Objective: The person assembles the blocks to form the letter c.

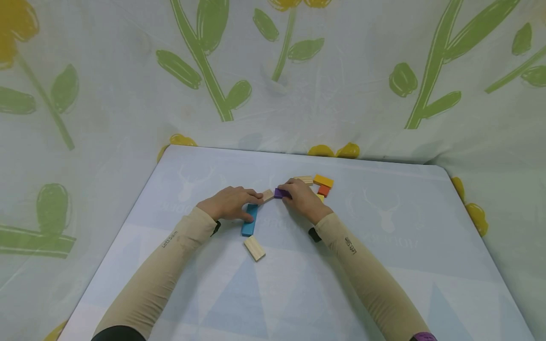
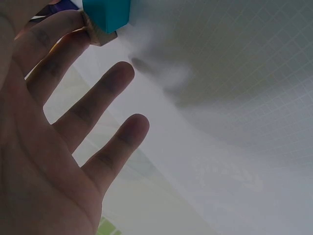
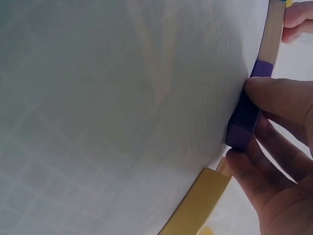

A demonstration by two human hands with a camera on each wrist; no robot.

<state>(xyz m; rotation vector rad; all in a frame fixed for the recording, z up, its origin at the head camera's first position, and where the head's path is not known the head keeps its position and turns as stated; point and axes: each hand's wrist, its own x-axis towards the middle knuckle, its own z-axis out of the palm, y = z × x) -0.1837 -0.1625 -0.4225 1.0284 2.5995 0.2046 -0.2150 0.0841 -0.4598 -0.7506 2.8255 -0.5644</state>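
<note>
My right hand (image 1: 304,201) pinches a purple block (image 1: 279,193), thumb on one side and fingers on the other. In the right wrist view the purple block (image 3: 243,120) meets the end of a plain wooden block (image 3: 271,36). My left hand (image 1: 230,202) reaches from the other side, its index and middle fingertips touching the wooden block (image 1: 267,196). The left thumb lies over a blue block (image 1: 248,229), whose middle it hides. In the left wrist view the ring and little fingers stretch out straight, off the blocks.
Nearer the person lies another wooden block (image 1: 254,248). Beyond the right hand are ridged wood pieces (image 1: 304,180), an orange-yellow block (image 1: 323,181), a red-orange block (image 1: 323,190) and a partly hidden yellow one (image 1: 321,197). A flowered curtain borders the pale table (image 1: 384,265).
</note>
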